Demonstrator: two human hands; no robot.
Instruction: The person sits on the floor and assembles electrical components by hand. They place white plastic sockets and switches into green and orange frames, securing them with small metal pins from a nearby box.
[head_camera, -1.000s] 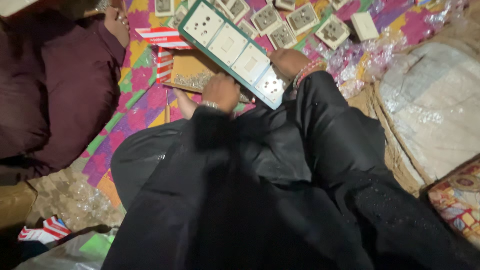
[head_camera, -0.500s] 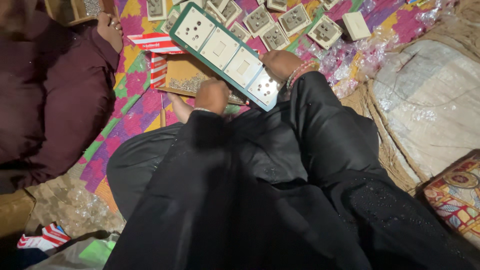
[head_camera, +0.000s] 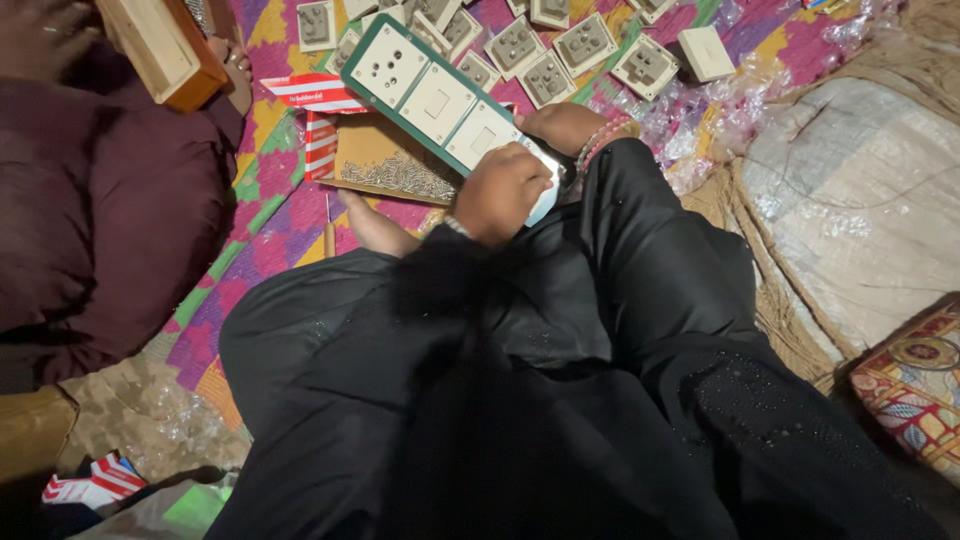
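Note:
A long green-framed switch panel (head_camera: 430, 95) with white switch and socket modules lies tilted above my lap. My left hand (head_camera: 503, 192) is closed over its near end, covering the last module. My right hand (head_camera: 563, 125), with beaded bracelets at the wrist, grips the same end from behind and underneath. Under the panel lies an open cardboard box (head_camera: 392, 165) holding several small screws. My black sleeves and clothing hide the lower part of both arms.
Several loose white socket modules (head_camera: 585, 45) lie on the colourful mat (head_camera: 280, 215) beyond the panel. A screwdriver (head_camera: 328, 232) lies by my foot. Another person in dark maroon clothing (head_camera: 100, 190) sits at left holding a wooden box (head_camera: 160, 50). Plastic-wrapped bundles (head_camera: 850, 190) sit at right.
My left hand has slid up from the lap onto the near end of the panel and now covers its last module. The view has drifted slightly.

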